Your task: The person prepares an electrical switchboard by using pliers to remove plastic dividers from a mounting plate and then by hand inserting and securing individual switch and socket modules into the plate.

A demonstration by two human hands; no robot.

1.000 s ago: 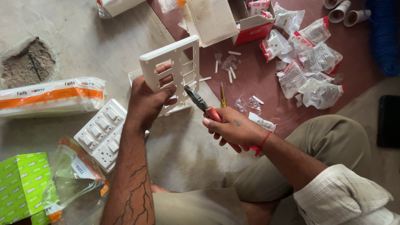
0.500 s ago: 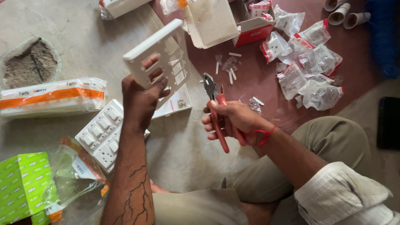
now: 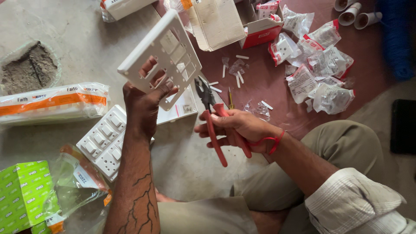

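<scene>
The left hand point(image 3: 145, 104) is up over the floor, fingers point(image 3: 167, 89) hooked through the openings of a white switch plate frame point(image 3: 167, 54), thumb and palm clamped on its lower edge. The frame is tilted, one long edge raised toward the camera, its rectangular cut-outs showing. Just to its right, the right hand point(image 3: 240, 128) is wrapped shut around the red handles of a pair of pliers point(image 3: 214, 121); the dark nose of the pliers points up at the frame's lower right corner, close to it, though I cannot tell whether it touches. A red thread point(image 3: 271, 143) circles that wrist.

Under the left forearm lies a white switchboard point(image 3: 102, 141) full of switches and a socket, flat on the grey floor point(image 3: 186, 169). Left of it, a long white packet with an orange band point(image 3: 52, 104). Bottom left, a bright green box point(image 3: 21, 195), and beside it a crumpled clear bag with orange trim point(image 3: 82, 180). Upper left, a clear bag of grey powder point(image 3: 28, 71).

On the reddish floor beyond the hands: an open cardboard box point(image 3: 216, 24), a red-and-white carton point(image 3: 264, 28) touching it, and a heap of small clear packets with red-and-white labels point(image 3: 318, 71). Small white plastic bits point(image 3: 238, 80) are scattered between box and hands.
</scene>
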